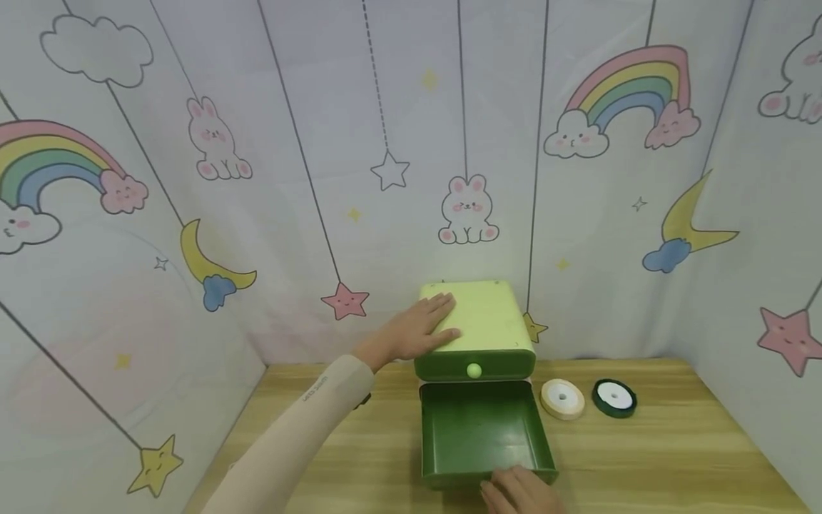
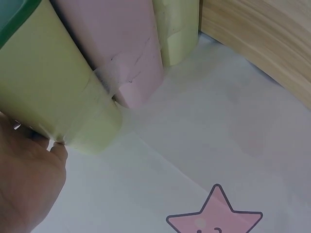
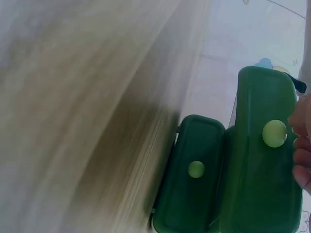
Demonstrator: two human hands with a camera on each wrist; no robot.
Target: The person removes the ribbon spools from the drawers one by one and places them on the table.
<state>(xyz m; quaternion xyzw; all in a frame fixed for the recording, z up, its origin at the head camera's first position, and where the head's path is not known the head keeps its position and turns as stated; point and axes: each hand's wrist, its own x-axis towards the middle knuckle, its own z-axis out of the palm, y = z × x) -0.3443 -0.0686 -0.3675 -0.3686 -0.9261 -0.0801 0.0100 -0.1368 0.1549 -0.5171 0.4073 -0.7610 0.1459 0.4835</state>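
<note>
A small chest of drawers [image 1: 484, 314] with a pale yellow-green top stands against the back wall. My left hand [image 1: 420, 330] rests on its top near the left edge, fingers extended. In the left wrist view this hand [image 2: 29, 174] lies against the yellow end of the casing. The dark green middle drawer [image 1: 475, 421] is pulled far out, and nothing lies inside. My right hand [image 1: 519, 491] is at the drawer's front rim with bent fingers. In the right wrist view those fingers [image 3: 302, 155] sit on the rim, close beside the round light green knob [image 3: 274, 133].
Right of the chest lie a cream ribbon spool [image 1: 562, 400] and a dark green ribbon spool [image 1: 614, 397] on the wooden table [image 1: 642, 464]. The top drawer front [image 1: 443, 365] and the lower drawer front [image 3: 189, 179] are pushed in. A patterned cloth [image 1: 411, 243] hangs around the table.
</note>
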